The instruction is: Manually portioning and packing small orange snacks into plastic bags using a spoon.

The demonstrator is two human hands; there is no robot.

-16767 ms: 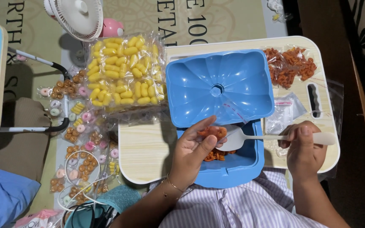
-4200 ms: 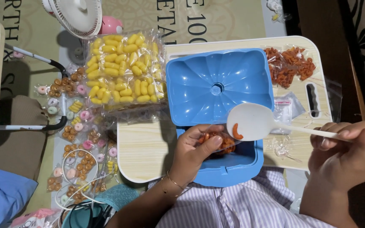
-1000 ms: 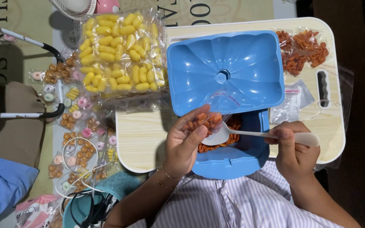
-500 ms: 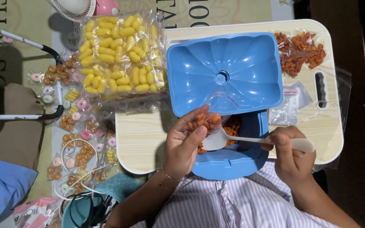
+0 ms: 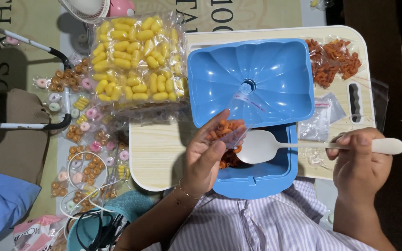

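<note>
View from above, centre of the frame. A small clear bag (image 5: 229, 128), partly filled with orange curled snack pieces, is pinched near its mouth by the left hand (image 5: 204, 155); the fingers are closed on the plastic and the bag is held above the near part of a blue container (image 5: 275, 172). A white spoon (image 5: 261, 146) is gripped by its handle in the right hand (image 5: 361, 160), at the right of the frame, with the fingers wrapped round it; the bowl of the spoon appears empty and lies just beside the bag's lower edge, over the container. More orange pieces (image 5: 229, 160) are seen inside the container, under the bag. The container's blue fluted lid (image 5: 252, 79) is laid open just above it — both rest on a pale wooden counter (image 5: 159, 153).

At the upper right of the counter, filled bags of orange pieces (image 5: 333, 58) are laid, with empty clear bags (image 5: 319, 121) below them. At the upper left, a large packet of yellow snacks (image 5: 133, 60) overlaps the counter's edge. At the left of the frame, small packets of ring-shaped snacks (image 5: 82, 130) are scattered on the floor. A striped shirt (image 5: 252, 223) fills the lower centre.
</note>
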